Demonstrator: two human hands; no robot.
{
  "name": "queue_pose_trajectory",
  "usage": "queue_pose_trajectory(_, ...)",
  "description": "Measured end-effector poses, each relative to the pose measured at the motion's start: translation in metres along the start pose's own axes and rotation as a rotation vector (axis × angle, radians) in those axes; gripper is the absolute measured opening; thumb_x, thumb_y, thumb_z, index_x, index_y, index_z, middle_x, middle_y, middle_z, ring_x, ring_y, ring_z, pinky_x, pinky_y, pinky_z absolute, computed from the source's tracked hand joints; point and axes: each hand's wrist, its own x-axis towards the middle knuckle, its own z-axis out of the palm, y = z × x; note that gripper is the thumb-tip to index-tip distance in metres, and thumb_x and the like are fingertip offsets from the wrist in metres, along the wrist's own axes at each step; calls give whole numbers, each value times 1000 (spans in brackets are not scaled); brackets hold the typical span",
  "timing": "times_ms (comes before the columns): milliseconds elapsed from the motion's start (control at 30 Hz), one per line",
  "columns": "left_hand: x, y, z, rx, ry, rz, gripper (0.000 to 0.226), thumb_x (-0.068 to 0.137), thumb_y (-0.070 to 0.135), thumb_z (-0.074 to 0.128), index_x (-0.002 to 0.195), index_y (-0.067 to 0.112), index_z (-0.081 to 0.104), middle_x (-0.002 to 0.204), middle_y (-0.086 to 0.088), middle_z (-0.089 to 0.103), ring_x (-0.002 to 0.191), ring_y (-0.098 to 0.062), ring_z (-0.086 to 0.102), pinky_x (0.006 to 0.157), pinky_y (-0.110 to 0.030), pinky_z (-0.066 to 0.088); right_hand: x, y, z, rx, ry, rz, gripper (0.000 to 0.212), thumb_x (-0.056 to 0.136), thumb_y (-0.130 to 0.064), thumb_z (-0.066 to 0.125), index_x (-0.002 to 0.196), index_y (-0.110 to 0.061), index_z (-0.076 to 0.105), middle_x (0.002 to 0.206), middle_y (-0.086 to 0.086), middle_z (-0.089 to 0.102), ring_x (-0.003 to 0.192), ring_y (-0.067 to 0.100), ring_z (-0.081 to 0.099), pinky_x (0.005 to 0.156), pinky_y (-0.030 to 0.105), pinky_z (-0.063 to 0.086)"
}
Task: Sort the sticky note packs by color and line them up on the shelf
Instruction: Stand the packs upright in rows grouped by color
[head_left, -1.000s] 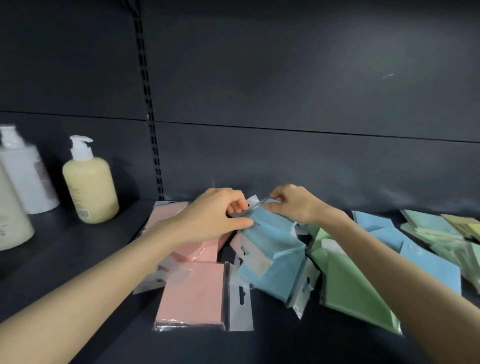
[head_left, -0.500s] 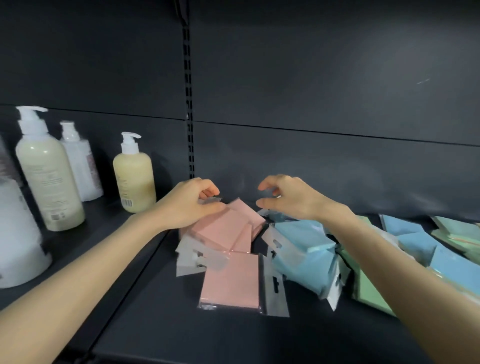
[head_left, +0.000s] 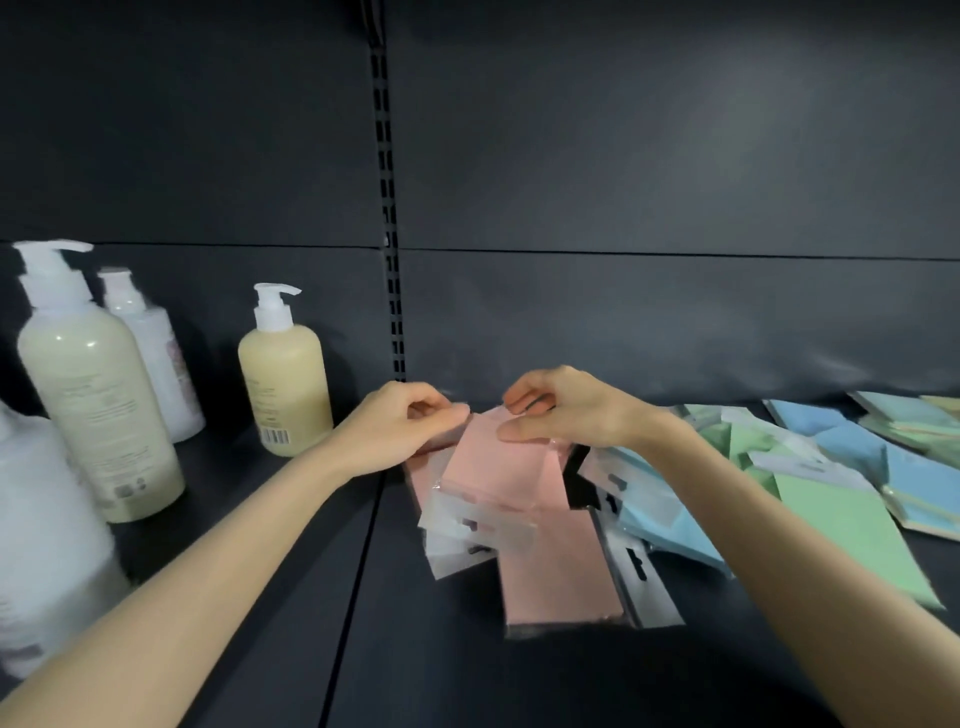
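A dark shelf (head_left: 249, 597) carries four pump bottles (head_left: 284, 374) and scattered packs (head_left: 841, 525). The left hand (head_left: 395, 431) and right hand (head_left: 566, 410) each pinch one tilted pink pack (head_left: 498, 467).

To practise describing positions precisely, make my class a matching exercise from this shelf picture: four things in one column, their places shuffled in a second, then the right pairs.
Things
1. raised pink pack
2. flat pink pack
3. large green pack
4. cream pump bottle nearest the hands

Places
A. standing upright, left of the left hand
B. pinched by the left hand and the right hand
C. lying on the shelf, right of the right forearm
D. nearest the camera, between the forearms

Pairs: 1-B, 2-D, 3-C, 4-A
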Motion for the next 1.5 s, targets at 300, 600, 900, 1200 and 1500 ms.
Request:
queue_pose_trajectory(300, 6, -31, 12, 213, 28, -149, 66, 87, 57, 50, 138, 15, 43, 140, -7, 47, 127, -21, 44, 101, -32, 38, 11, -10, 4, 30, -163, -14, 44, 77, -29, 76, 118, -24, 59, 90, -9, 57, 75, 0, 55, 76, 19, 41)
queue_pose_trajectory(600, 19, -46, 7, 66, 42, -275, 84, 74, 57, 68, 140, 16, 38, 140, -6, 49, 129, -24, 43, 107, -41, 37, 6, 3, 5, 166, -77, -8, 26, 80, -14, 73, 105, -12, 66, 66, -17, 60, 59, -1, 56, 63, 15, 43)
queue_pose_trajectory(900, 16, -46, 8, -180, 251, -169, 67, 63, 19, 87, 121, 20, 52, 116, -1, 55, 99, -21, 58, 85, -30, 47, 3, 9, 5, 374, 115, 52, 30, 80, -11, 73, 105, -9, 57, 85, 1, 70, 70, 12, 65, 68, 24, 49)
queue_pose_trajectory(1200, -2, -13, 3, -528, 523, -43, 35, 73, 1, 76, 102, 16, 64, 103, -1, 66, 88, -9, 64, 74, -17, 51, -4, 0, -3, 834, 363, 7, 26, 81, -3, 69, 102, -16, 61, 87, 1, 72, 74, 19, 65, 65, 33, 50)
queue_pose_trajectory(1500, -15, 18, 12, -1148, 218, -56, 16, 88, -1, 57, 102, 8, 55, 87, -2, 73, 85, -15, 69, 85, -36, 54, -3, -14, 8, 1103, 422, -56, 29, 84, 1, 64, 112, -4, 57, 105, 10, 70, 88, 21, 70, 75, 29, 58)
